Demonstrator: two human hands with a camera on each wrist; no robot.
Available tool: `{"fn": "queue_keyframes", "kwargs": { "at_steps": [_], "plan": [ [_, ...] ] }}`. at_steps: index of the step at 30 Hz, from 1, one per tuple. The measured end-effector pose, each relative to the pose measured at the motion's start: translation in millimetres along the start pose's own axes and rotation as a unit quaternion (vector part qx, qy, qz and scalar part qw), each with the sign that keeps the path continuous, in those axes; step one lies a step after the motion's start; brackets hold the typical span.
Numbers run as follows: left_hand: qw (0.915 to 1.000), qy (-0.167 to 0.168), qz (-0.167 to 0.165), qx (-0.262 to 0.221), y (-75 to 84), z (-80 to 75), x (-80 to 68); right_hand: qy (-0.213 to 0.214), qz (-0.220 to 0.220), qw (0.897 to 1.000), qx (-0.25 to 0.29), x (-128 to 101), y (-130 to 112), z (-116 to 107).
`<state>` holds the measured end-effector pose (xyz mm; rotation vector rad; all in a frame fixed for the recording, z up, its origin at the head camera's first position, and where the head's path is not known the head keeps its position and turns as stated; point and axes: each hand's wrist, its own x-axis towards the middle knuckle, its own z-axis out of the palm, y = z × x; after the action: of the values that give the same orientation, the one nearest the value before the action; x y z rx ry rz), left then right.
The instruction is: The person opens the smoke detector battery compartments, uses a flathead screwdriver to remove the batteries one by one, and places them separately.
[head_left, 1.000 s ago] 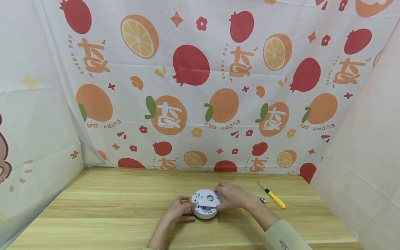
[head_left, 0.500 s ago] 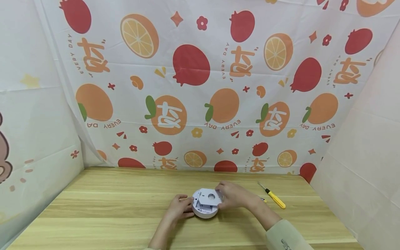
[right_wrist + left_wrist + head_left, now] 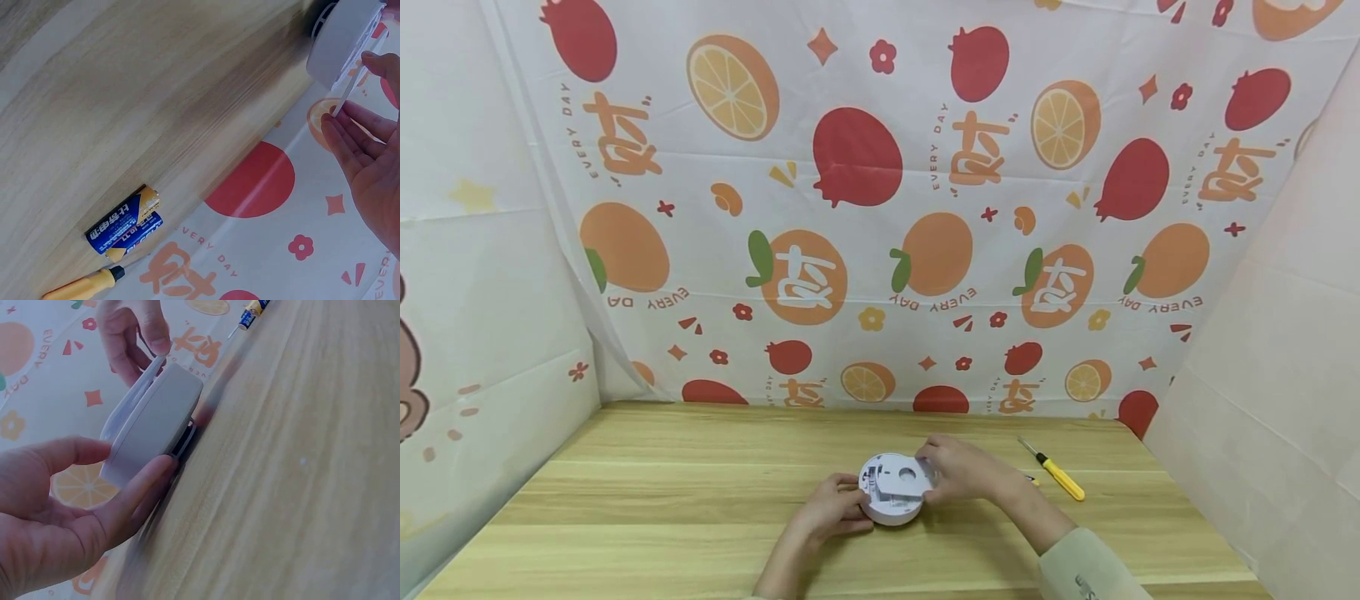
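A round white plastic device [image 3: 889, 517] lies on the table, its top side carrying a recessed compartment that is partly uncovered. My left hand [image 3: 829, 508] grips the device's side from the left; in the left wrist view the thumb is at the upper rim and the fingers [image 3: 147, 481] lie low along its wall. From the right, my right hand [image 3: 962, 468] pinches the edge of a flat white cover plate [image 3: 891, 479] with a round hole. That plate [image 3: 350, 87] sits slightly tilted over the device. The inside of the compartment is mostly hidden beneath it.
Two blue-and-yellow batteries [image 3: 122, 220] lie together on the wooden table [image 3: 700, 500], right of the device. Beside them is a screwdriver [image 3: 1060, 477] with a yellow handle. A fruit-printed cloth [image 3: 880, 250] hangs behind the table, and pale cloth walls flank both sides.
The cover plate has shifted slightly to the right, pinched in my right hand, showing more of the device's left inside. My left hand stays at the side with small finger shifts.
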<state>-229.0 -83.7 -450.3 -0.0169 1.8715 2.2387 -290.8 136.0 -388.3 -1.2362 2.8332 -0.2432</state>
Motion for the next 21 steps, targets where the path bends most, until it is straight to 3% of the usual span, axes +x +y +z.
{"fn": "queue_keyframes", "kwargs": {
  "at_steps": [8, 21],
  "plan": [
    [0.9998, -0.010, 0.017, -0.005, -3.5, -1.1, 1.3, 0.007, -0.026, 1.000, -0.013, 4.1, -2.4, 6.2],
    [0.9993, -0.007, 0.036, 0.007, -5.0, 3.2, 3.3, -0.008, -0.010, 1.000, 0.015, 9.3, -7.3, 11.8]
  ]
}}
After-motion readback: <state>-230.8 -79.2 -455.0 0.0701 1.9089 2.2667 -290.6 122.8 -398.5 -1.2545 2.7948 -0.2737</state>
